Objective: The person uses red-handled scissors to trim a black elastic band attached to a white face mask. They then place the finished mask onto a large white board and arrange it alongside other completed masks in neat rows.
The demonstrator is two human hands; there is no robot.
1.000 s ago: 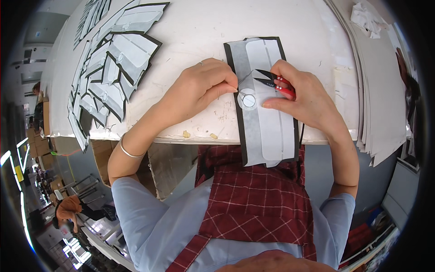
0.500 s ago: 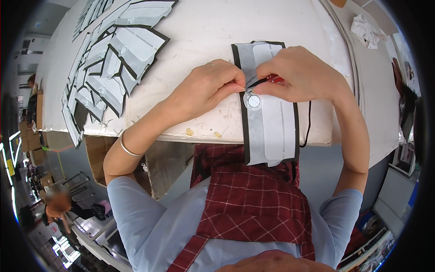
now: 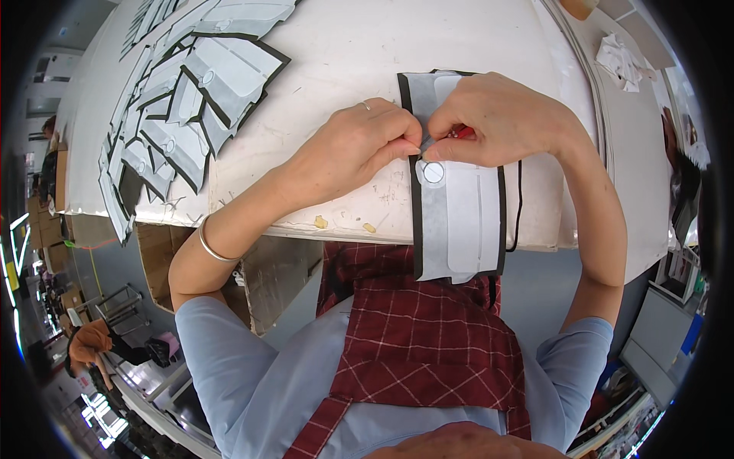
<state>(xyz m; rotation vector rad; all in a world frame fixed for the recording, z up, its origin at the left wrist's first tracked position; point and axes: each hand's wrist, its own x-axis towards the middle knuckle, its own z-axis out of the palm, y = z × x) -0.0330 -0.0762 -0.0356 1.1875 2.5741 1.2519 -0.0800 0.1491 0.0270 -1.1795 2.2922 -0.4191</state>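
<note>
A long grey-white fabric panel (image 3: pixel 472 222) with black edges lies across the table's front edge, its near end hanging over. It carries a pale strip and a round, coin-like disc (image 3: pixel 433 174). Just above the disc, at the panel's left border, my left hand (image 3: pixel 365 143) pinches something too small to make out. My right hand (image 3: pixel 501 126) rests over the panel, closed round small red-handled snips (image 3: pixel 462 133); their blades are mostly hidden by the fingers. The fingertips of both hands nearly meet.
Many similar black-edged panels (image 3: pixel 229 69) lie overlapped at the table's far left. A black cord (image 3: pixel 520 206) hangs down right of the panel. Yellowish scraps (image 3: pixel 320 222) lie near the front edge. A crumpled white cloth (image 3: pixel 618 61) is at the far right. A person (image 3: pixel 92 344) bends at lower left.
My right hand has shifted slightly left and turned, so the dark blades of the snips are now covered. My left hand has moved a little right. The person at lower left has moved.
</note>
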